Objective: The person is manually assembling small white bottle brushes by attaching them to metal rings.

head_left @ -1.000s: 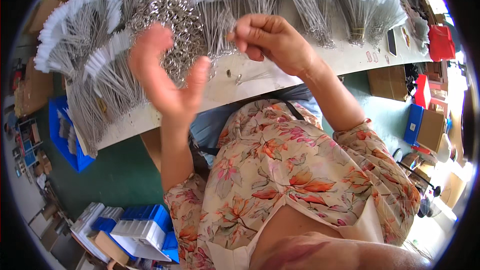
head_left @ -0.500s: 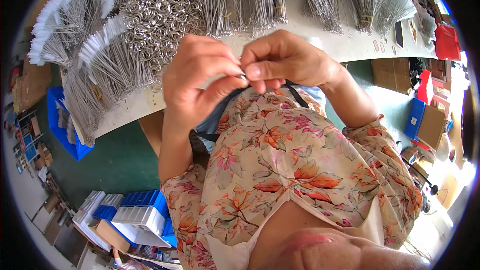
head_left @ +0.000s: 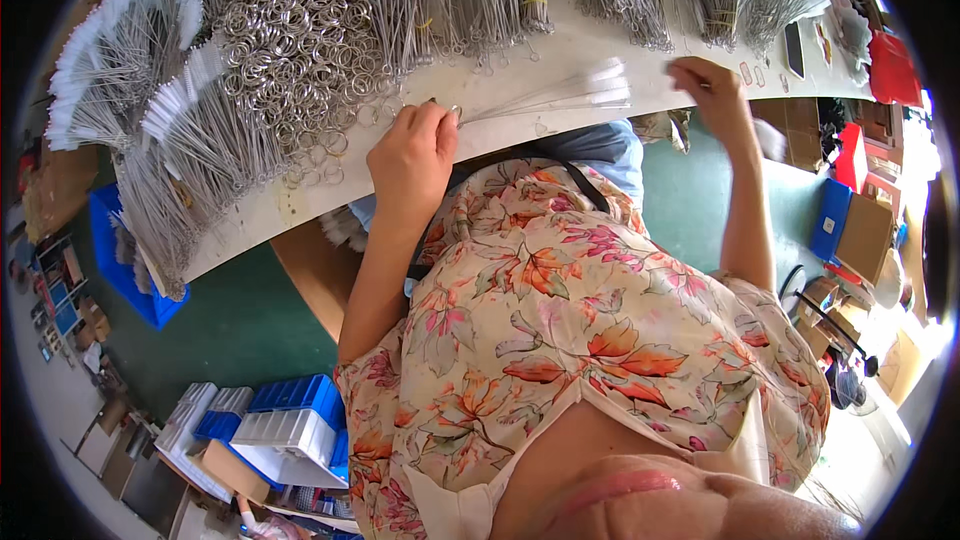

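Note:
My left hand is closed in a pinch at the table's front edge. At its fingertips a small shiny metal ring shows in part. Several thin wire brushes with white bristles lie fanned out to the right of it, their wire ends reaching toward those fingertips. Whether the wires are threaded on the ring is too small to tell. My right hand hovers past the bristle ends, fingers loosely bent and slightly blurred, with nothing visible in them. A heap of metal rings lies beyond my left hand.
Bundles of wire brushes cover the table's left side, and more bundles stand along the back. A dark flat object and a red bag lie at right. A blue bin stands below the left edge.
My hands have parted: the left lowered toward the table edge, the right swung away to the right. The fanned wire brushes now show on the table between them.

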`<state>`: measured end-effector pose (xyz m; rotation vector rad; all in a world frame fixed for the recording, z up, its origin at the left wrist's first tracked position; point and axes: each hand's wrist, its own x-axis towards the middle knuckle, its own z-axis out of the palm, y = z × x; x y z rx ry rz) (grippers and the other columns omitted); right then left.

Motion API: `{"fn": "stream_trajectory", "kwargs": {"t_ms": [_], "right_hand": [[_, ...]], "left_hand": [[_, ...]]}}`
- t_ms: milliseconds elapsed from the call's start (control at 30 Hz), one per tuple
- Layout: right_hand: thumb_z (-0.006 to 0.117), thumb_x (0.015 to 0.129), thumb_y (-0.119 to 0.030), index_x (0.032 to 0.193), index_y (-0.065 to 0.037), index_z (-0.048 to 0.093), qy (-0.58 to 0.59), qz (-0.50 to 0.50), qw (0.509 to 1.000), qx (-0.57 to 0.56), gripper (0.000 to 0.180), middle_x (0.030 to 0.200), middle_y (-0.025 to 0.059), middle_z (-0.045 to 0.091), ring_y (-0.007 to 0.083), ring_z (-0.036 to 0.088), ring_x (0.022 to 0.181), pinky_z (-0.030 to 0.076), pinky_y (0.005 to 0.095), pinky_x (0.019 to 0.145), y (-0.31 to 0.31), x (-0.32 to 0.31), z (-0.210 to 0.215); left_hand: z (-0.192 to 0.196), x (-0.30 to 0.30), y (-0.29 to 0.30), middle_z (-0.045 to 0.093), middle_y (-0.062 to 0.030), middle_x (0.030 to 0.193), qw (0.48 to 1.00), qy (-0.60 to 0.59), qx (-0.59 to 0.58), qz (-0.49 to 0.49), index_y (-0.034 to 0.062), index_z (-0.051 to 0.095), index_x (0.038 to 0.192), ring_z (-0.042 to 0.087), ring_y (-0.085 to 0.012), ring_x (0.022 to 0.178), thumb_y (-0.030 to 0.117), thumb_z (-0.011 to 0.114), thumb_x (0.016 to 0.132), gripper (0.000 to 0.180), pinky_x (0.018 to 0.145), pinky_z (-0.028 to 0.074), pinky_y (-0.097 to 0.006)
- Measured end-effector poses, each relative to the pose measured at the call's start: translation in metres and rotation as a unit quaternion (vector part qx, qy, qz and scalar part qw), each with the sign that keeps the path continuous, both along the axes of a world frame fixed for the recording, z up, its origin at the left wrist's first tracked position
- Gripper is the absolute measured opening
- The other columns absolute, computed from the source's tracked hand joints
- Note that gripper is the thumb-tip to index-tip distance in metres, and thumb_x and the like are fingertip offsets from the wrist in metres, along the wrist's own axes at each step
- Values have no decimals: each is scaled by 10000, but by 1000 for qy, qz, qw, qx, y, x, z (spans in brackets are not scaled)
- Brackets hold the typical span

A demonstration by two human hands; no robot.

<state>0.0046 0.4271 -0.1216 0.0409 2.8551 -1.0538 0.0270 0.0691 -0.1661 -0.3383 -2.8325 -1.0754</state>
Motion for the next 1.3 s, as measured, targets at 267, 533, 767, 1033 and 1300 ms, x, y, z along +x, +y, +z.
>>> {"fn": "stream_trajectory", "kwargs": {"t_ms": [267,533,767,1033,1300], "right_hand": [[629,783,-27,872,-28,655,83,317,930,-167,92,911,83,624,160,595,728,475,252,618,-173,-4,27],[591,848,-66,904,21,613,-154,298,884,-325,106,916,65,596,102,560,732,474,221,589,-182,-12,45],[619,848,-145,904,-9,643,-163,245,854,-429,149,857,29,602,68,528,639,449,195,541,-187,-7,48],[655,830,-213,894,-37,684,-151,197,817,-521,190,705,1,620,39,470,541,384,188,485,-210,-16,101],[680,804,-178,846,-30,681,-119,257,830,-480,155,697,-8,615,49,483,547,395,191,493,-216,-25,96]], "left_hand": [[56,2,-6,594,-135,1000,881,-97,463,3,-60,575,876,597,-118,820,-50,557,834,47,697,564,-271],[81,6,-32,570,-146,1055,906,-32,414,-85,-29,622,973,609,-156,857,-78,547,822,176,745,551,-257],[86,7,-21,587,-191,1028,914,82,386,-93,-83,580,1040,630,-228,868,-122,546,781,264,755,540,-282],[116,1,-23,624,-218,963,922,275,266,-56,-112,567,1059,654,-244,804,-88,608,739,323,691,554,-292],[121,-11,-38,646,-185,926,922,261,272,-93,-99,592,1021,651,-203,772,-71,597,746,277,653,547,-273]]}}
